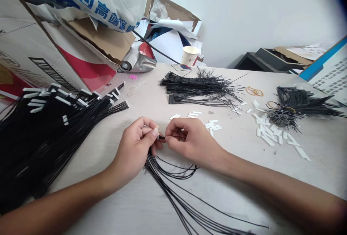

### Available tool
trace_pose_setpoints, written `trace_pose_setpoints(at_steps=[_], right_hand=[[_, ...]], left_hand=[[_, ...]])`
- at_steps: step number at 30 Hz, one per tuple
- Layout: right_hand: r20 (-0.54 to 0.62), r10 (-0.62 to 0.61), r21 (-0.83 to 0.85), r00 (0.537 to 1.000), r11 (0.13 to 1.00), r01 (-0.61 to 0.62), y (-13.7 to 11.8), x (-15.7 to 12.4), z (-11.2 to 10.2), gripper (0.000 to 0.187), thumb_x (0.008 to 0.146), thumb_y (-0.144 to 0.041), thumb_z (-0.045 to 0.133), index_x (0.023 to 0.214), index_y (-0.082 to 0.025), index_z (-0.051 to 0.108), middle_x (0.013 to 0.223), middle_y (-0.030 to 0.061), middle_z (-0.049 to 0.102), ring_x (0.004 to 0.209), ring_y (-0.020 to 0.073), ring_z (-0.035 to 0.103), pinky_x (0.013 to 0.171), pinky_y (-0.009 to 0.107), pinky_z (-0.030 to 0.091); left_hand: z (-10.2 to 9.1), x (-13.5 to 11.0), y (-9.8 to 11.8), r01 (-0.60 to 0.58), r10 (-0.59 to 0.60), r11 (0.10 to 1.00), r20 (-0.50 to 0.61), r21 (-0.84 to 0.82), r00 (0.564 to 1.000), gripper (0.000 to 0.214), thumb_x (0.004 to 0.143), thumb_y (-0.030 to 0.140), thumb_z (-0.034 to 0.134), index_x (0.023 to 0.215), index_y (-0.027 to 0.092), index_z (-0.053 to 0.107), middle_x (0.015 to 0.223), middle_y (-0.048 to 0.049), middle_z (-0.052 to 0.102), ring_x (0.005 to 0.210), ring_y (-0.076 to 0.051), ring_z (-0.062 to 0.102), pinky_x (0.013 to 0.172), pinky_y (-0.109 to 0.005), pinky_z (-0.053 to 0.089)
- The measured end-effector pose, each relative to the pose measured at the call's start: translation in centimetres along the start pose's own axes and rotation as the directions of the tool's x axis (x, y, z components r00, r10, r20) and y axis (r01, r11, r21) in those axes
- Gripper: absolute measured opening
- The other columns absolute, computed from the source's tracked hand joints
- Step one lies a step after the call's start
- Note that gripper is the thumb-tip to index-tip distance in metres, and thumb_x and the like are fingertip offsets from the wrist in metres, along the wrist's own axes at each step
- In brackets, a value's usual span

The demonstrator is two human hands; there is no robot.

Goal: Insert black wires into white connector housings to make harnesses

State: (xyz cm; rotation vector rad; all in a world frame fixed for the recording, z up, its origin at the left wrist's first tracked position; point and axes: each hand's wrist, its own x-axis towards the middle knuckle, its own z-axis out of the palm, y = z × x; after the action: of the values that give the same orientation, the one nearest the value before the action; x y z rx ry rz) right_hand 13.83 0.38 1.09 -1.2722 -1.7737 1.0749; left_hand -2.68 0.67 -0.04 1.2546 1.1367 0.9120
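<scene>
Near the middle of the table, my left hand [139, 137] is closed on a small white connector [156, 131], pinched between thumb and fingers. Black wires [173, 195] hang below that hand and fan out over the tabletop toward the lower right. Right beside it, my right hand [187, 135] pinches a thin black wire [162, 138] close to the connector. Whether the wire's tip sits inside the connector is hidden by the fingers. Loose white connector housings [213, 125] lie just beyond my right hand.
A large heap of black wires with white connectors [62, 99] lies at left. Bundles of black cables [200, 85] sit at the back, another banded bundle [292, 105] at right. More white housings [268, 130], rubber bands [254, 91], a paper cup [189, 56] and boxes [89, 40] stand around.
</scene>
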Motion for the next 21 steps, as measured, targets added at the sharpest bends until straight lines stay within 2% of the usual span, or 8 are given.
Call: trace_pose_setpoints(at_steps=[8, 15, 21], right_hand=[[-0.115, -0.157, -0.176, 0.981, 0.975, 0.136, 0.3, -0.2, 1.2, 0.01, 0.069, -0.008, 0.054, 0.063, -0.015, 0.056, 0.056, -0.0029, 0.054, 0.051, 0.0079, 0.045, 0.05, 0.022, 0.034], [-0.116, -0.303, -0.283, 0.946, 0.923, 0.261, 1.1, -0.2, 2.2, 0.008, 0.072, -0.011, 0.052, 0.066, -0.017, 0.051, 0.061, -0.0012, 0.053, 0.056, 0.0106, 0.045, 0.055, 0.024, 0.034], [-0.122, -0.257, -0.279, 0.959, 0.936, 0.215, 1.4, -0.1, 2.0, 0.008, 0.072, -0.01, 0.053, 0.068, -0.017, 0.053, 0.064, -0.0004, 0.056, 0.058, 0.0115, 0.047, 0.057, 0.025, 0.035]], left_hand=[[0.2, -0.1, 0.0, 0.01, -0.011, 0.999, -0.03, -0.034, 0.999, 0.007, 0.084, 0.02, 0.058, 0.082, 0.019, 0.051, 0.052, 0.0061, 0.059, 0.047, -0.011, 0.053, 0.05, -0.023, 0.041], [0.1, -0.1, -0.3, 0.021, -0.022, 0.998, -0.028, -0.062, 0.999, 0.011, 0.085, 0.028, 0.058, 0.085, 0.02, 0.05, 0.056, 0.0034, 0.062, 0.05, -0.014, 0.055, 0.052, -0.025, 0.042], [0.1, -0.1, 0.0, -0.002, 0.001, 0.999, -0.02, -0.045, 1.0, 0.013, 0.083, 0.029, 0.06, 0.082, 0.02, 0.05, 0.052, 0.0043, 0.059, 0.049, -0.013, 0.053, 0.051, -0.024, 0.04]])
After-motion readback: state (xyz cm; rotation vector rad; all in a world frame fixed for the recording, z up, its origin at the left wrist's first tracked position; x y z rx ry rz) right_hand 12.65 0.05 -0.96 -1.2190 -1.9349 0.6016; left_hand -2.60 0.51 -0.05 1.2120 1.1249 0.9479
